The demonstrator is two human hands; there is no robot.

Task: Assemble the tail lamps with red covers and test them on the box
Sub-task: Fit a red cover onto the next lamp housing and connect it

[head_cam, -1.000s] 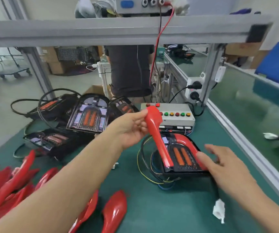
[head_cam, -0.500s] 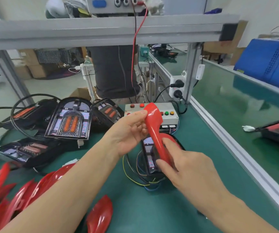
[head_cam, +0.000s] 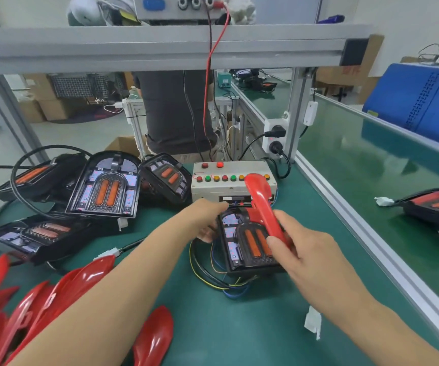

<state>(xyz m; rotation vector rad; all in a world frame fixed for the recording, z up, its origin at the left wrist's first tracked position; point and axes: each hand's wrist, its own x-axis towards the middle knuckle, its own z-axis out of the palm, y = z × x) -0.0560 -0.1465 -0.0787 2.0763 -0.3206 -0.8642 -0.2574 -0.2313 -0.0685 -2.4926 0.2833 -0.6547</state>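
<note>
Right hand (head_cam: pixel 311 257) grips red cover (head_cam: pixel 263 207) over tail lamp (head_cam: pixel 250 241); left hand (head_cam: pixel 208 220) holds the lamp's left edge.

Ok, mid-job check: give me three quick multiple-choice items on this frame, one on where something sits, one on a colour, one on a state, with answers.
1. Where is the tail lamp being worked on?
A. on the overhead beam
B. on the green mat just in front of the test box
C. among the loose covers at the left

2. What colour is the cover being fitted?
A. red
B. blue
C. clear

3. What is the right hand doing?
A. resting flat on the mat
B. pressing a box button
C. gripping the cover

Answers: 1 B, the lamp lies directly before the box; 2 A, it is glossy red; 3 C, its fingers curl round the cover's lower end while the left hand holds the lamp's edge.
</note>
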